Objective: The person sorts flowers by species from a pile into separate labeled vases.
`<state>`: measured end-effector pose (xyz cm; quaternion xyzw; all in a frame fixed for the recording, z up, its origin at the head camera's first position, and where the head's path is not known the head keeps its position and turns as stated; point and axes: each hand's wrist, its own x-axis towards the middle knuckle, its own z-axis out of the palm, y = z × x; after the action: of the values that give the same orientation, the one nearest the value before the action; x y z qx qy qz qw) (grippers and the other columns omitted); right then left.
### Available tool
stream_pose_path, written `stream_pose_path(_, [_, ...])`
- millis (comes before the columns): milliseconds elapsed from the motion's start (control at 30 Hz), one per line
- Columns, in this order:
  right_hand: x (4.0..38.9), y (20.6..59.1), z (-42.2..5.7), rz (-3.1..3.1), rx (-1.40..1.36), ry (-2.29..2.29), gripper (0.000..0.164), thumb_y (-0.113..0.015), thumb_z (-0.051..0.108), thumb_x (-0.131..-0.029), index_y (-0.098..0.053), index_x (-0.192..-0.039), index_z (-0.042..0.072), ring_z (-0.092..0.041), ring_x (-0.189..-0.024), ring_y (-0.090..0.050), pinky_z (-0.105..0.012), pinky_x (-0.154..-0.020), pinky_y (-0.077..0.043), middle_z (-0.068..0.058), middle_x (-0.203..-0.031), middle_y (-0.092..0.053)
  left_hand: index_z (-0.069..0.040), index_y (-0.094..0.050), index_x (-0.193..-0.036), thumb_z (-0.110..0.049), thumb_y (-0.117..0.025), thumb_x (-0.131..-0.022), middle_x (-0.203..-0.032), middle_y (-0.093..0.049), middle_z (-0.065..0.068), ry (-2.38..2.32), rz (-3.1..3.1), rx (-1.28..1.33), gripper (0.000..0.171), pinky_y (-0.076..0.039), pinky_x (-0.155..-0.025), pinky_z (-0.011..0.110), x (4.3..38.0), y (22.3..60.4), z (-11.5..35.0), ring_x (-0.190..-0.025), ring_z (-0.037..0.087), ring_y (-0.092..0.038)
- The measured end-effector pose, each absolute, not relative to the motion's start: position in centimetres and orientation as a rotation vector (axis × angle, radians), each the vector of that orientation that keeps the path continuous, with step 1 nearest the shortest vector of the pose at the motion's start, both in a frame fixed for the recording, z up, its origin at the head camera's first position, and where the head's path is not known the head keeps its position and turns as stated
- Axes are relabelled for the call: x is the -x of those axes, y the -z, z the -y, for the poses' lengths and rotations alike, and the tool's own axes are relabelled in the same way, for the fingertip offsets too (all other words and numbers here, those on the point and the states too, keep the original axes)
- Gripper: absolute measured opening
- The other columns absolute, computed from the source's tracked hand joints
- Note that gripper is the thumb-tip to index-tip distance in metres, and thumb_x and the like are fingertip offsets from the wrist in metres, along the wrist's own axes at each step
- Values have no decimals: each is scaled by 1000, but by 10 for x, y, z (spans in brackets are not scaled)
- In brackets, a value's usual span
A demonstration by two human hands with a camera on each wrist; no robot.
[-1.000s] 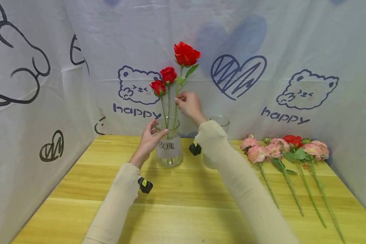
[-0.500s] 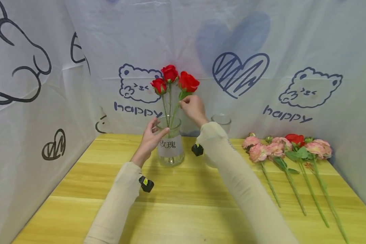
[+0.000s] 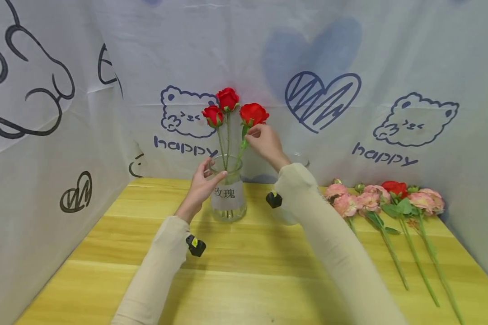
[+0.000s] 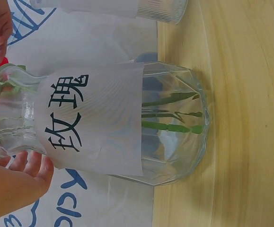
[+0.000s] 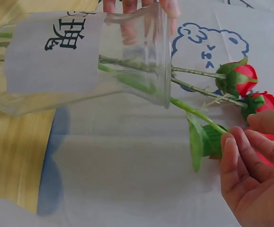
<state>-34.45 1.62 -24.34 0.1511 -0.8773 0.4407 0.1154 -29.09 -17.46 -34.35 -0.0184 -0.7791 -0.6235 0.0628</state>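
Observation:
A clear glass vase (image 3: pixel 228 212) with a white label stands upright on the wooden table. My left hand (image 3: pixel 201 184) grips its neck, thumb in front and fingers at the far side. Two smaller red roses (image 3: pixel 227 99) rise from the vase's mouth. Beside them is a fuller red rose (image 3: pixel 254 114), its stem inside the vase and leaning right. With its fingertips my right hand (image 3: pixel 266 143) pinches that stem just below the bloom. Cut stem ends (image 4: pixel 174 127) show through the glass near the vase's bottom in the left wrist view.
A second glass vase (image 3: pixel 285 215) stands to the right, mostly hidden behind my right sleeve. Several pink flowers (image 3: pixel 345 205) and another red flower (image 3: pixel 395 188) lie on the table (image 3: pixel 236 289) at the right. A printed white cloth (image 3: pixel 329 54) hangs behind.
My right hand has lowered the fuller rose into the vase, then shifted slightly right, tilting the bloom outward. The left hand has stayed at the vase's neck.

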Motion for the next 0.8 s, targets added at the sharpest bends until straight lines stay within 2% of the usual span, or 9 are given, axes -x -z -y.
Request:
stream_pose_path(267, [336, 235, -37, 2579, -545, -1282, 25, -60, 11, -93, -64, -113, -3, -28, -96, -63, -36, -77, -53, -18, -108, -67, -12, -18, -154, -31, -66, -92, -154, -29, 5, 1880, 2358, 60, 81, -30, -110, 45, 291, 344, 173, -138, 27, -27])
stream_pose_path(633, [328, 205, -89, 2621, -696, -1014, 27, -58, 11, -94, -64, -115, -4, -32, -98, -62, -42, -83, -52, -21, -109, -67, -13, -17, -155, -32, -66, -92, -154, -29, 4, 1877, 2368, 45, 82, -31, -110, 44, 291, 343, 176, -138, 27, -28])
stream_pose_path(700, [326, 202, -104, 2628, -675, -1005, 27, -58, 11, -95, -63, -116, -5, -32, -97, -62, -41, -80, -53, -22, -110, -66, -12, -17, -155, -32, -66, -92, -154, -29, 5, 1876, 2361, 55, 82, -31, -110, 44, 291, 343, 175, -137, 27, -28])
stream_pose_path(800, [326, 203, -128, 2651, -617, -1008, 29, -58, 14, -96, -61, -118, -5, -32, -96, -61, -32, -71, -55, -23, -111, -64, -12, -17, -155, -32, -65, -92, -154, -29, 5, 1879, 2365, 59, 81, -31, -110, 44, 290, 344, 174, -138, 28, -27])
